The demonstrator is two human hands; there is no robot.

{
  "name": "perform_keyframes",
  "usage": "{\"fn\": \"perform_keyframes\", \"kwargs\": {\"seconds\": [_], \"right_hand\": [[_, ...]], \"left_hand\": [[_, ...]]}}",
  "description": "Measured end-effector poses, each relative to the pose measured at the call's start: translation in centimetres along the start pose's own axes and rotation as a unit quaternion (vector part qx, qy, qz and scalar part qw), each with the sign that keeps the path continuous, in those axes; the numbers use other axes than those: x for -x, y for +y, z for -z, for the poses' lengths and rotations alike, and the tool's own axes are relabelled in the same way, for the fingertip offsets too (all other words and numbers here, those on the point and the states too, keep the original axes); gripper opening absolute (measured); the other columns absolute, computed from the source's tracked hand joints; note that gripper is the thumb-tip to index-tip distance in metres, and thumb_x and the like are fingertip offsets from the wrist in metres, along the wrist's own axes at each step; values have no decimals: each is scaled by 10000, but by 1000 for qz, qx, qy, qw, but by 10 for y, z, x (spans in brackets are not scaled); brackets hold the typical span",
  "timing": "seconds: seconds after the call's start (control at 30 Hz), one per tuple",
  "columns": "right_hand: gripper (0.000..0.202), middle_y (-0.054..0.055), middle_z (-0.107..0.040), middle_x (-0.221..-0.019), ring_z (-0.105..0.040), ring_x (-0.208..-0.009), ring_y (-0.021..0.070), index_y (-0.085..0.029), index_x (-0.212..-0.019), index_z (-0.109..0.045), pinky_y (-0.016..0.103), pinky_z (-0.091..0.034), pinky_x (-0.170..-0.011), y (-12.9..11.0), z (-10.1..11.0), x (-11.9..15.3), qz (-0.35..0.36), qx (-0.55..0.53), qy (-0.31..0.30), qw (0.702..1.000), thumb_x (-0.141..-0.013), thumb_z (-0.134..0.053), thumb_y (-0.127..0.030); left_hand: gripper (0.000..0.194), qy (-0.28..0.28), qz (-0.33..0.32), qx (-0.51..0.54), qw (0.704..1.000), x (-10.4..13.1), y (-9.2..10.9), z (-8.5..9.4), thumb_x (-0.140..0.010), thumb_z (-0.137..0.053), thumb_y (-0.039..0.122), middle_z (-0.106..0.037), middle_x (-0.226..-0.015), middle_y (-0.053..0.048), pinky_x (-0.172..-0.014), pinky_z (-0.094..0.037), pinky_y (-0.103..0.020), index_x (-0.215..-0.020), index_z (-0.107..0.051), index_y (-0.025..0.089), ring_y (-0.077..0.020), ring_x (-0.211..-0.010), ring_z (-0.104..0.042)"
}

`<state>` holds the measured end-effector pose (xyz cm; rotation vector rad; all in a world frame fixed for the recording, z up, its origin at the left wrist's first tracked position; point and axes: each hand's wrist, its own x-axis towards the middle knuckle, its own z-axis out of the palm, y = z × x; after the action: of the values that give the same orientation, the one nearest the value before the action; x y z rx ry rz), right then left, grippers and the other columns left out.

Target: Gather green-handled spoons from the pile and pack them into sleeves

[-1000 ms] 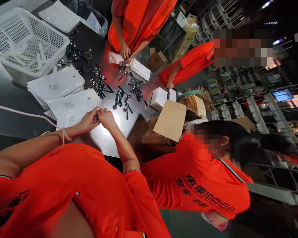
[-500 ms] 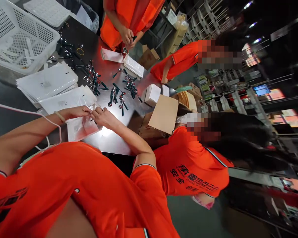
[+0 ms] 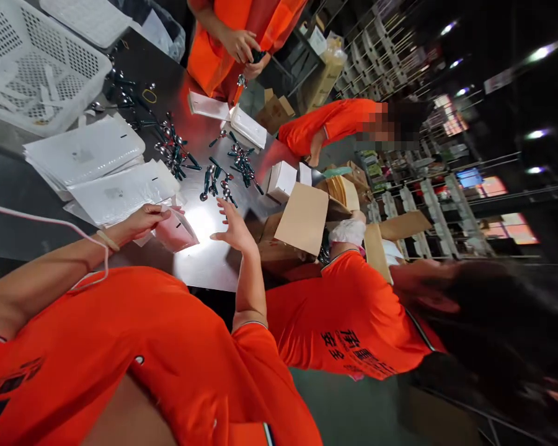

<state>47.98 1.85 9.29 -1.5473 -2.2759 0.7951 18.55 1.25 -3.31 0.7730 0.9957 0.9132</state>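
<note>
My left hand [image 3: 144,222] pinches the edge of a clear plastic bag [image 3: 177,231], which hangs over the metal table [image 3: 218,263]. To its right, my right hand [image 3: 236,230] is raised with the fingers spread and holds nothing. Just beyond that hand lie a few small steel spoon-like tools [image 3: 210,179] with dark green handles. A second cluster of these tools [image 3: 244,162] is a little farther right, and a bigger heap [image 3: 172,145] lies beyond the bag. Beside my left hand rests a stack of flat white plastic bags [image 3: 116,193].
A white perforated basket [image 3: 65,59] stands at the far left. An open cardboard box [image 3: 302,217] adjoins the table's right side, where a co-worker [image 3: 348,316] reaches in with a gloved hand. Another person [image 3: 239,49] handles tools across the table. A white cable [image 3: 51,218] crosses at left.
My right hand has let go of the bag, moved right and spread its fingers. My left hand keeps the bag. The co-worker at right has leaned farther over the box.
</note>
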Motion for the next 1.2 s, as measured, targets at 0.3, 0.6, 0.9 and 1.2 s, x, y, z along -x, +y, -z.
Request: {"fn": "perform_keyframes", "kwargs": {"seconds": [0.3, 0.6, 0.9, 1.2], "right_hand": [[277, 142, -758, -1408, -701, -1411, 313, -241, -1295, -818, 485, -572, -1286, -62, -132, 11, 14, -88, 50, 995, -1112, -613, -273], [264, 145, -795, -1290, -735, -1217, 265, -166, -1321, -836, 403, -614, -1124, -43, -131, -39, -2, 62, 148, 987, -1123, -669, -212], [198, 84, -735, -974, -700, -975, 245, -232, -919, -678, 389, -624, -891, -35, -130, -45, 29, -61, 245, 967, -1101, -627, -289], [311, -101, -375, -708, -405, -591, 116, -299, -957, -426, 223, -482, -617, 61, -49, -12, -105, -348, 380, 851, -1069, -529, -571]], "left_hand": [[397, 47, -36, -3, 998, -7, -14, -13, -653, -975, 447, -846, -1001, -121, -899, -613, -412, -908, -862, 165, -291, -958, -744], [294, -38, -92, -107, 989, 3, 2, -12, -702, -845, 444, -679, -727, -44, -707, -484, -302, -694, -777, 158, -188, -730, -565], [306, -18, -96, -142, 985, 3, 2, -10, -699, -853, 449, -670, -707, -45, -719, -513, -307, -685, -778, 153, -205, -734, -595], [428, 56, 42, 11, 997, -7, 19, 15, -576, -1057, 331, -807, -875, -68, -723, -600, -291, -872, -828, 124, -196, -788, -683]]}}
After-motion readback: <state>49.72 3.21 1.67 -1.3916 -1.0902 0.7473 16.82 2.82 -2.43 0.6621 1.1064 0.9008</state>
